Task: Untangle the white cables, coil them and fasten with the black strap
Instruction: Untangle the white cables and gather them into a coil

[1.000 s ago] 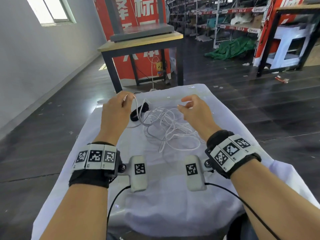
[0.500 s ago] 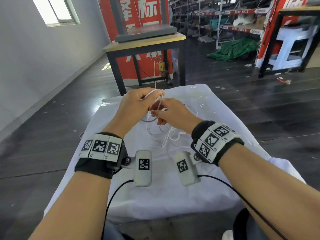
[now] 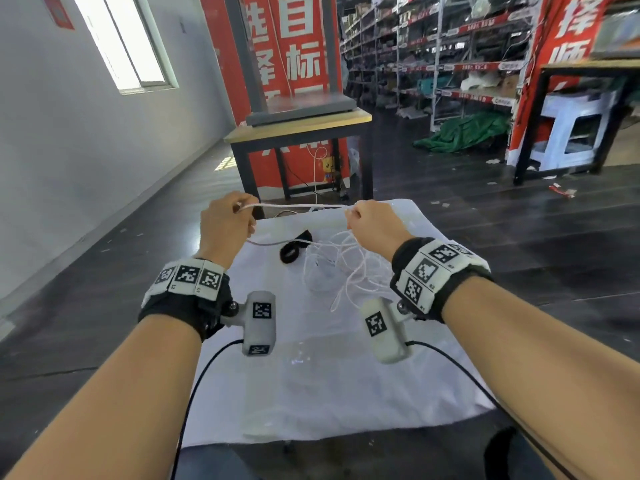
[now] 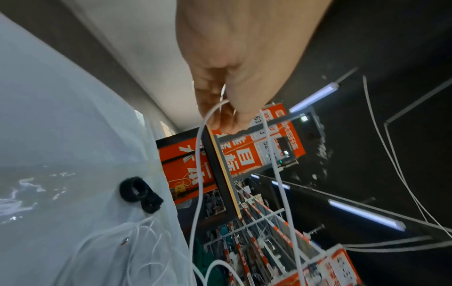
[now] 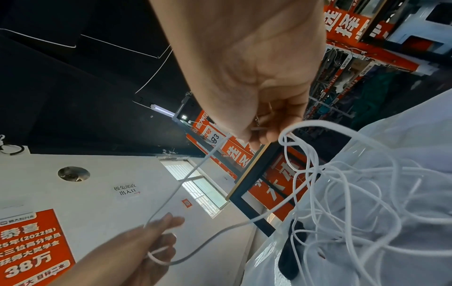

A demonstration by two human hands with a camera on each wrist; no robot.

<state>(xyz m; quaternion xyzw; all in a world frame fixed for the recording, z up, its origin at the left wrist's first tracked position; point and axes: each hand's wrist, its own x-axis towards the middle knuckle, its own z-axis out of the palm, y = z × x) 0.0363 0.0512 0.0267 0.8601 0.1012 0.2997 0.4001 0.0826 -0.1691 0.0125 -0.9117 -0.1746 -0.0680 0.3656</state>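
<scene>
— Left of centre in the head view, what is the left hand [image 3: 227,226] doing up there?

— Its fingers are curled round one white cable [image 3: 298,206], pinching it near the thumb. A second run of cable leaves the underside of the fist and trails down toward the middle of the frame. I'd judge it acts as the anchor, so a length can be drawn straight.

— And the dark thing at centre?

— That is the black strap [image 3: 294,250], curled up on the white cloth [image 3: 311,393], just left of the tangle [image 3: 341,268] and seemingly touched by one strand. Probably left lying because fastening comes last.

— The tangle itself?

— Loose loops heaped on the cloth, centre-right, below the taut span. Most of the cable is not yet sorted.

— Right of centre?

— The right hand [image 3: 370,225] is clenched on the other end of the span, level with the left, several strands dropping from it into the heap. Held apart like this, the hands likely expose where strands cross.
</scene>
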